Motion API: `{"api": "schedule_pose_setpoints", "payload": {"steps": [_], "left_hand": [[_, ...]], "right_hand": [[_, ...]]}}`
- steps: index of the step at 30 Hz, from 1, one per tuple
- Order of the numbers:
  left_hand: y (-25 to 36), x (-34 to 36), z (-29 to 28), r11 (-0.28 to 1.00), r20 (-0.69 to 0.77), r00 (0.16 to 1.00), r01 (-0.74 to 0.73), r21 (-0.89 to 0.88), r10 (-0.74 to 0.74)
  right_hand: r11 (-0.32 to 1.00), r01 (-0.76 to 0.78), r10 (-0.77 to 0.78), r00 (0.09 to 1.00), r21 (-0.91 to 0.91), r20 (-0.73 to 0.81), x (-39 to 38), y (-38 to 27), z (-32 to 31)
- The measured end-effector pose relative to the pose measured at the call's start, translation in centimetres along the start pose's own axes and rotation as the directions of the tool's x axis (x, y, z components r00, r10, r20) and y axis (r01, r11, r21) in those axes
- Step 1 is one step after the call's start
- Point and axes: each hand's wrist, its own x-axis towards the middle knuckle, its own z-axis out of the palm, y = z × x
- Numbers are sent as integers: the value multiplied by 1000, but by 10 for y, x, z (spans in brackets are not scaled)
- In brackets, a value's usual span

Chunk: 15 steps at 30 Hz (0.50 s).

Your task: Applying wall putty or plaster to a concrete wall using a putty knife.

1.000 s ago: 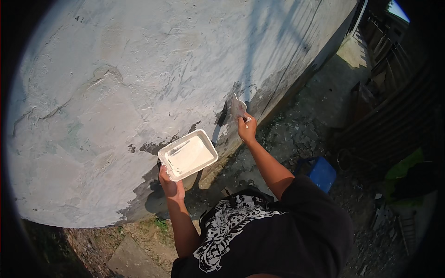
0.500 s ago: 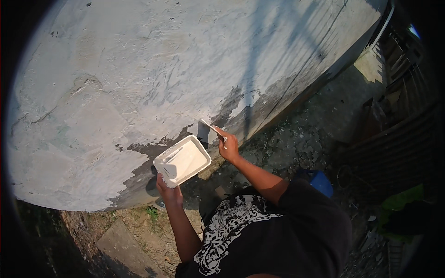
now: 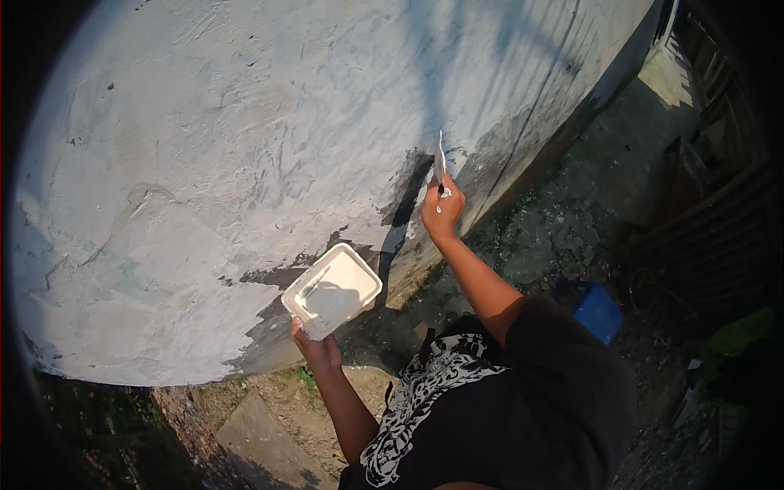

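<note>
My left hand [image 3: 320,351] holds a white rectangular plastic tub [image 3: 358,263] from beneath its near left corner; creamy white paste lies inside. My right hand [image 3: 443,208] is closed round the handle of a putty knife [image 3: 440,153], with white smears on the fingers. The blade is seen nearly edge-on over a dark, ragged patch of the pale plastered wall [image 3: 163,122], above and right of the tub; I cannot tell whether it touches the surface.
A narrow concrete strip [image 3: 547,220] runs along the wall's foot. A blue plastic container [image 3: 594,314] sits on the ground to the right, beside dark corrugated sheeting [image 3: 686,261]. A flat slab [image 3: 261,441] lies in dirt at the lower left.
My right hand went down toward the tub half a second ago and is now up and to the right, the blade turned edge-on. The tub has shifted slightly within the view.
</note>
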Motion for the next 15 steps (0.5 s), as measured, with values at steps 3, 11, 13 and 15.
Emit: {"api": "schedule_pose_setpoints", "payload": {"steps": [3, 11, 13, 15], "left_hand": [[14, -10, -10, 998, -78, 995, -57, -25, 55], [36, 4, -21, 998, -133, 990, -45, -49, 38], [35, 9, -13, 997, -77, 996, -50, -64, 45], [31, 7, -8, 997, -89, 995, -58, -52, 53]], "right_hand": [[848, 468, -482, 876, -250, 4, -16, -4, 51], [859, 502, -397, 781, -105, 482, -89, 18, 8], [914, 397, -327, 841, -82, 431, -73, 25, -9], [967, 212, -144, 912, -143, 384, -51, 19, -30]]}}
